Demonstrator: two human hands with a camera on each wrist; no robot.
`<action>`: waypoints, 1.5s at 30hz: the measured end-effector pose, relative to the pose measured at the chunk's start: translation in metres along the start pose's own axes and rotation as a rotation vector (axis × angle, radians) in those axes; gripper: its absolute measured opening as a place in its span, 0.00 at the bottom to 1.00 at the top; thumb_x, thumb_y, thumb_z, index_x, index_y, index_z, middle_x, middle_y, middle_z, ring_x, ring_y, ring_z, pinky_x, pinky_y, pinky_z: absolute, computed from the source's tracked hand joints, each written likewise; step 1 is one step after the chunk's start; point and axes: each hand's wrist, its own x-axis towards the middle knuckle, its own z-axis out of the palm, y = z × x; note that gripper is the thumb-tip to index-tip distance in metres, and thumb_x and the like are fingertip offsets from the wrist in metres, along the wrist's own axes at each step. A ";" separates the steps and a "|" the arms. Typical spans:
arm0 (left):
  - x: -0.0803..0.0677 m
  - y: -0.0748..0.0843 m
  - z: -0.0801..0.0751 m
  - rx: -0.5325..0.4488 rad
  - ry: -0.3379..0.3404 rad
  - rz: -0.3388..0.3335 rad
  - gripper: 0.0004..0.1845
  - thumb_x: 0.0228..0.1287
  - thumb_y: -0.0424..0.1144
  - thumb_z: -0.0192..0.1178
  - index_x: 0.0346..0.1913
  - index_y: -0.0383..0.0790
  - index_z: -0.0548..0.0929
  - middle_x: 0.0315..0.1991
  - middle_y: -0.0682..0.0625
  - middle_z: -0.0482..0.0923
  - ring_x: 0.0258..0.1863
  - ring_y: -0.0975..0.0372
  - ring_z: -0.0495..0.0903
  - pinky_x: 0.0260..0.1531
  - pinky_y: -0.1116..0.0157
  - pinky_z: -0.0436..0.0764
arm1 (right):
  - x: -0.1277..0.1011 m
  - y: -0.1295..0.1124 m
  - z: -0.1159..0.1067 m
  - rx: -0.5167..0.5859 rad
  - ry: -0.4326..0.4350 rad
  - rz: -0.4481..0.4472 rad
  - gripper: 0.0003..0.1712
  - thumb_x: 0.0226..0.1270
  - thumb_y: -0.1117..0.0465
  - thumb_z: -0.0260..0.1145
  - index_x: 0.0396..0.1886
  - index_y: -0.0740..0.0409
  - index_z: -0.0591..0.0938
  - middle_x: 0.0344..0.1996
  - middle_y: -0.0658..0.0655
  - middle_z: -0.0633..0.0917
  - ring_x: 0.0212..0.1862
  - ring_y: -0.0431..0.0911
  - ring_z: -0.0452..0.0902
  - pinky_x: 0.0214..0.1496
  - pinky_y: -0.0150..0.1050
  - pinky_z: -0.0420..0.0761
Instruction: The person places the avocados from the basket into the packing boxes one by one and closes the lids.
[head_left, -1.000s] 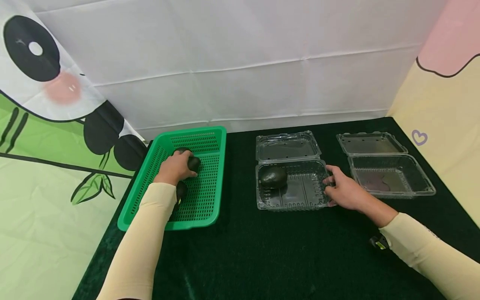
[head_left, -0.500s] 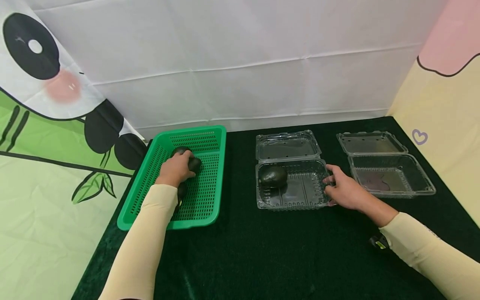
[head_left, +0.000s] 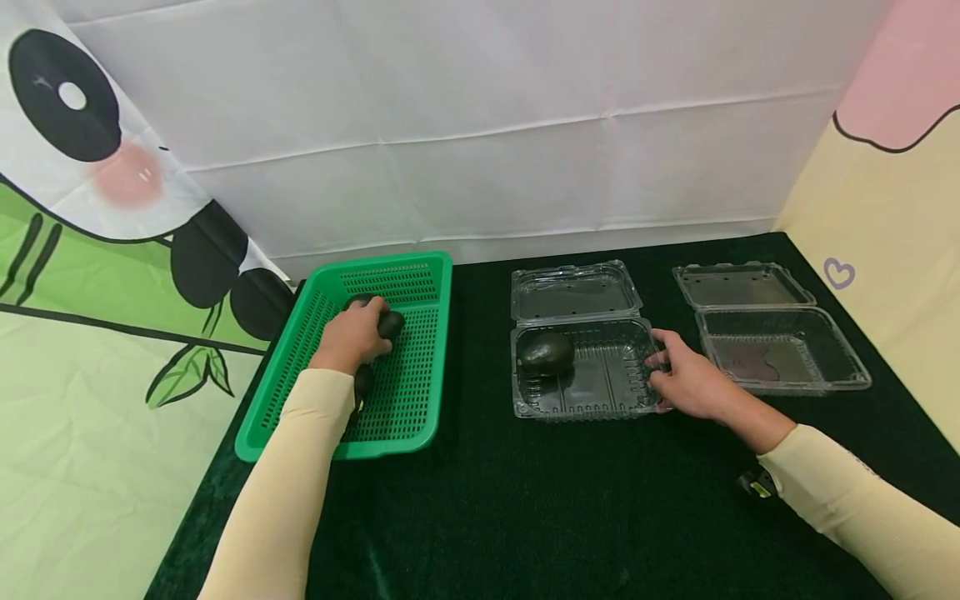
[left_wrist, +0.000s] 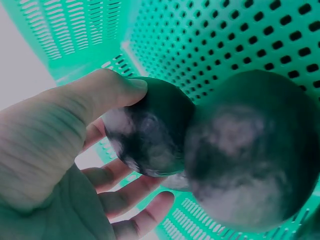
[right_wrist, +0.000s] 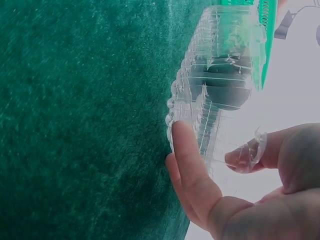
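Nothing has moved: left hand (head_left: 351, 333) still in green perforated plastic basket (head_left: 420, 275), far left, fingers (left_wrist: 107, 92) curled round a dark round avocado (left_wrist: 150, 130). Right hand (head_left: 686, 379) fingers pinch the right rim of the open clear plastic clamshell box (head_left: 600, 383), mid-tabletop.

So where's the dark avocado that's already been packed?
In the head view, the dark avocado lies in the back-left corner of the middle clear plastic clamshell box, whose right edge the right hand grips.

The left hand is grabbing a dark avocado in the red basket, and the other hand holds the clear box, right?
Almost. The basket is green, not red, as the head view shows. The left hand does grip a dark avocado there, and the right hand holds the clear box.
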 end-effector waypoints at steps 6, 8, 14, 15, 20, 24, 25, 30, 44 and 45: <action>-0.002 0.009 -0.007 0.004 0.044 0.016 0.33 0.66 0.40 0.70 0.71 0.40 0.69 0.57 0.30 0.72 0.49 0.38 0.77 0.45 0.40 0.77 | 0.000 -0.001 0.000 0.001 0.003 0.008 0.48 0.73 0.72 0.53 0.80 0.70 0.34 0.68 0.83 0.63 0.40 0.53 0.84 0.40 0.47 0.87; -0.002 0.011 -0.009 0.007 0.057 0.024 0.33 0.66 0.41 0.70 0.71 0.40 0.69 0.56 0.31 0.72 0.47 0.38 0.77 0.45 0.40 0.78 | 0.000 0.000 0.000 0.001 0.003 0.010 0.48 0.73 0.72 0.53 0.80 0.70 0.34 0.68 0.83 0.63 0.40 0.54 0.84 0.40 0.47 0.87; -0.003 0.017 -0.016 0.017 0.083 0.045 0.33 0.66 0.40 0.69 0.71 0.41 0.69 0.55 0.31 0.72 0.45 0.38 0.78 0.43 0.40 0.78 | 0.000 0.000 0.000 0.000 0.003 0.013 0.48 0.73 0.72 0.54 0.80 0.70 0.35 0.68 0.82 0.63 0.42 0.55 0.84 0.41 0.47 0.87; -0.003 0.018 -0.016 0.019 0.087 0.049 0.33 0.66 0.40 0.69 0.71 0.41 0.69 0.55 0.31 0.73 0.45 0.38 0.78 0.42 0.40 0.78 | 0.000 0.000 0.000 0.000 0.003 0.012 0.48 0.73 0.72 0.54 0.80 0.70 0.35 0.68 0.82 0.63 0.42 0.55 0.84 0.41 0.47 0.87; -0.004 0.021 -0.020 0.011 0.103 0.067 0.33 0.66 0.40 0.69 0.71 0.40 0.69 0.55 0.30 0.72 0.45 0.38 0.77 0.42 0.40 0.78 | 0.000 0.001 0.001 0.000 0.005 0.005 0.48 0.73 0.72 0.53 0.80 0.70 0.35 0.67 0.82 0.64 0.45 0.57 0.83 0.41 0.47 0.88; -0.005 0.026 -0.025 -0.014 0.113 0.078 0.34 0.66 0.39 0.69 0.72 0.40 0.68 0.56 0.30 0.71 0.46 0.38 0.76 0.43 0.40 0.78 | 0.000 0.001 0.001 0.000 0.005 -0.003 0.48 0.73 0.72 0.53 0.80 0.70 0.35 0.67 0.83 0.64 0.48 0.58 0.82 0.41 0.46 0.88; -0.005 0.028 -0.026 -0.021 0.117 0.081 0.34 0.66 0.39 0.68 0.72 0.40 0.68 0.56 0.31 0.71 0.47 0.39 0.75 0.43 0.40 0.78 | 0.000 0.001 0.001 0.000 0.005 -0.004 0.48 0.73 0.72 0.54 0.80 0.70 0.35 0.67 0.83 0.64 0.48 0.58 0.82 0.41 0.46 0.88; -0.009 0.041 -0.036 -0.065 0.127 0.112 0.33 0.67 0.36 0.67 0.72 0.39 0.67 0.58 0.30 0.70 0.48 0.39 0.73 0.46 0.41 0.77 | 0.000 0.001 0.001 -0.001 0.006 -0.005 0.48 0.73 0.72 0.54 0.80 0.70 0.35 0.67 0.83 0.64 0.46 0.57 0.83 0.41 0.46 0.87; -0.025 0.092 -0.062 -0.073 0.152 0.193 0.32 0.69 0.36 0.65 0.73 0.40 0.67 0.61 0.33 0.69 0.52 0.41 0.71 0.49 0.44 0.78 | 0.000 0.000 0.002 -0.009 0.014 0.000 0.47 0.73 0.71 0.54 0.81 0.70 0.36 0.67 0.82 0.65 0.51 0.60 0.81 0.41 0.45 0.87; -0.026 0.096 -0.063 -0.069 0.149 0.195 0.32 0.69 0.36 0.65 0.73 0.41 0.67 0.60 0.33 0.69 0.52 0.42 0.71 0.50 0.45 0.78 | 0.000 0.000 0.002 -0.008 0.014 0.000 0.47 0.73 0.71 0.54 0.81 0.70 0.36 0.67 0.82 0.65 0.50 0.60 0.81 0.41 0.45 0.87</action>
